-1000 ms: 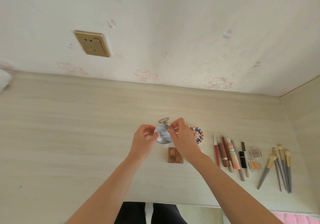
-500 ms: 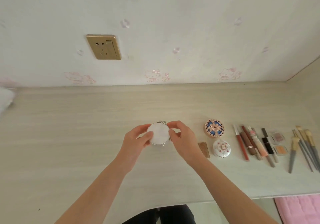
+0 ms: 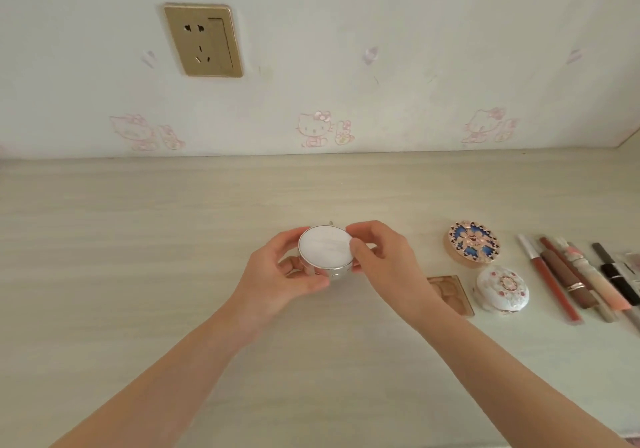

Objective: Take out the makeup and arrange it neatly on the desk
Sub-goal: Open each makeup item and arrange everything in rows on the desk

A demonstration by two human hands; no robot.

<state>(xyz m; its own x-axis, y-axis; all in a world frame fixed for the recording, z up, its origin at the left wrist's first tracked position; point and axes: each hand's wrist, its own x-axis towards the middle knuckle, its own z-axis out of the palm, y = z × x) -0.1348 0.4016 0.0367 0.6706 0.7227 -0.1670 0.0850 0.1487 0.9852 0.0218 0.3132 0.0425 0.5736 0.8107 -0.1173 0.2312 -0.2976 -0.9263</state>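
A round white compact with a silver rim [image 3: 325,248] is held over the middle of the pale desk [image 3: 138,274]. My left hand [image 3: 277,271] grips its left side and underside, and my right hand [image 3: 384,260] pinches its right edge. To the right lie a blue-and-gold patterned compact [image 3: 472,243], a white floral compact [image 3: 503,291] and a small brown square palette [image 3: 450,293]. Further right, several lipsticks and pencils [image 3: 571,281] lie side by side.
The wall behind the desk carries a gold socket plate [image 3: 203,40] and pink cat stickers [image 3: 315,129]. A side panel closes the desk at the far right [image 3: 630,139]. The desk's front edge runs along the bottom right.
The view has shifted left, so the row of makeup now sits further right and the brushes are out of frame. The round compact's white face now shows, and it stays held between both hands.
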